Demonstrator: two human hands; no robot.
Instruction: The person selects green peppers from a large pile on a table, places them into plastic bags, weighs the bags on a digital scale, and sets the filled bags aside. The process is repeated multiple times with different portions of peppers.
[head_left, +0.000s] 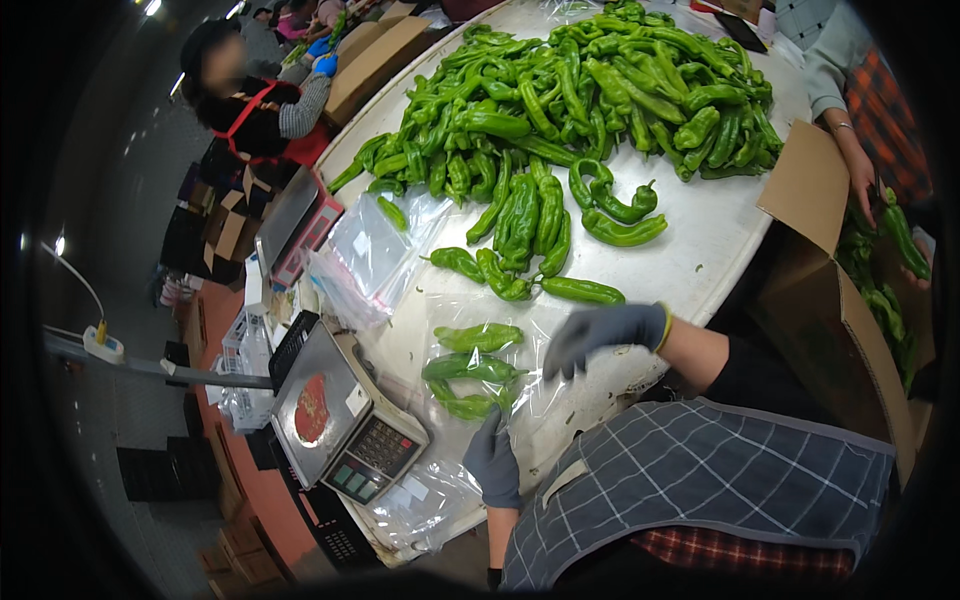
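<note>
A clear plastic bag (450, 309) with green peppers (480, 367) inside lies on the white table. My left hand (493, 461), in a grey glove, holds the bag's near edge with the thumb on top; its other fingers are partly hidden. Over the bag's right side hovers my right hand (604, 337), gloved in grey and slightly blurred, with bent fingers and nothing visible in them. Just beyond the bag lie loose long green peppers (517, 221), one (583, 290) close to my right hand. A large heap of the same peppers (570, 97) covers the far part of the table.
Left of the bag stands a digital scale (349, 420) with a metal pan; a red scale (307, 225) sits farther back. Flat plastic bags (375, 251) are stacked between. At right, a person's hand (859, 176) is at an open cardboard box (847, 337) of peppers. Another person (262, 105) works behind.
</note>
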